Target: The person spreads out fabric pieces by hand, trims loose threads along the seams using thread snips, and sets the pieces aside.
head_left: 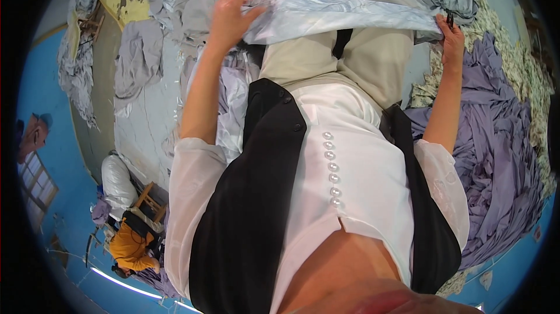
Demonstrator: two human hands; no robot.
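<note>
Pale cloth strip (344, 15) at 12 o'clock, across beige trousers (376, 60). Left hand (231, 15), 11 o'clock: fingers spread at strip's end; that end could slip or crease for lack of hold. Right hand (452, 41), 1 o'clock: pinching opposite end, small black tool (450, 19) at fingers; its tip could snag cloth if tugged.

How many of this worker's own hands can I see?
2: the left hand, open, at the left end of the pale cloth; the right hand, gripping its right end. Neither is hidden.

Fabric strip (350, 13) — pale blue, marbled
</note>
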